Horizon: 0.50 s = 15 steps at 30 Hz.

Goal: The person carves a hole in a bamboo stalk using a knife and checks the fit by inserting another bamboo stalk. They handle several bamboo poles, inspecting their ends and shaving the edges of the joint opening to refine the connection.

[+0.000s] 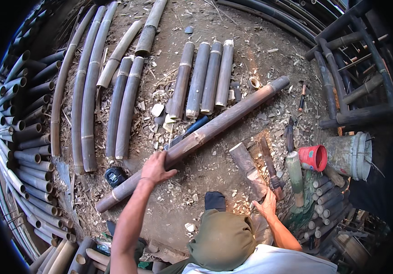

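A long, thick bamboo pole (pixel 214 128) lies slantwise across the ground, from the lower left to the upper right. My left hand (pixel 154 170) grips it from above near its lower-left part, thumb stretched along the near side. To the right, my right hand (pixel 267 204) has its thumb and fingers apart, beside the near end of a short log (pixel 247 166); nothing shows in it. A long brown tool (pixel 269 164) with a dark wrapped lower part lies just beyond these fingers. Partly hidden behind the pole is a dark blue tool handle (pixel 197 125).
Cut bamboo lengths (pixel 204 80) lie beyond the pole, longer ones (pixel 87 86) further left. Stacked bamboo (pixel 34 169) lines the left side. At right stand a red bucket (pixel 313 158), a grey pail (pixel 349 155) and a bamboo frame (pixel 361 82). Chips litter the soil.
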Available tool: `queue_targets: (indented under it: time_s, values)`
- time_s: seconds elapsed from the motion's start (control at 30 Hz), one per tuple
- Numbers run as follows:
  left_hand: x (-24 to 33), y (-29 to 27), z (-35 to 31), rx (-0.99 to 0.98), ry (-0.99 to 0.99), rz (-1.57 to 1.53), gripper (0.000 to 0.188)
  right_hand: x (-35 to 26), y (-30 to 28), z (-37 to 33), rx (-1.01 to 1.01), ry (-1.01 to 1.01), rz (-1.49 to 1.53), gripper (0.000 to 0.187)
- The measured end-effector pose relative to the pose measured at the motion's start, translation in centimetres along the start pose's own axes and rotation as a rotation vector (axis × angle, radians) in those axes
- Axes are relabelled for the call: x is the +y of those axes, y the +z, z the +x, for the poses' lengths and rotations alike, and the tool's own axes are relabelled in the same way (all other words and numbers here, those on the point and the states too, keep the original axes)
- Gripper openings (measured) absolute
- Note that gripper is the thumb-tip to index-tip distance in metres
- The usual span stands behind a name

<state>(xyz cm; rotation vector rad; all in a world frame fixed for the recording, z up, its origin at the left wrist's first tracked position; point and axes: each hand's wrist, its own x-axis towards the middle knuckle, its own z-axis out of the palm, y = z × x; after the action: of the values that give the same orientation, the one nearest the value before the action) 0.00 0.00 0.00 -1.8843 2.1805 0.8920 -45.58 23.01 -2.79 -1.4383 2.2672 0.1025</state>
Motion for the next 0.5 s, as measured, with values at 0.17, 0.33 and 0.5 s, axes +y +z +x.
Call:
queue_targets:
  time_s: [0.17, 0.33, 0.5]
  values:
    - [-0.2, 2.7, 2.6, -0.124, -0.119, 0.09, 0.085, -0.4, 1.1, 0.9, 0.216, -0.033, 0.165, 0.111]
    - [0.2, -3.0, -1.6, -0.267, 0.022, -0.255, 0.067, -1.7, 0.8, 2.5, 0.171, -0.184, 0.103, 0.096]
    - [-0.7, -6.3, -8.6, -0.433, 0.029, -0.28, 0.071, -3.3, 1.4, 3.7, 0.259, -0.31, 0.183, 0.086]
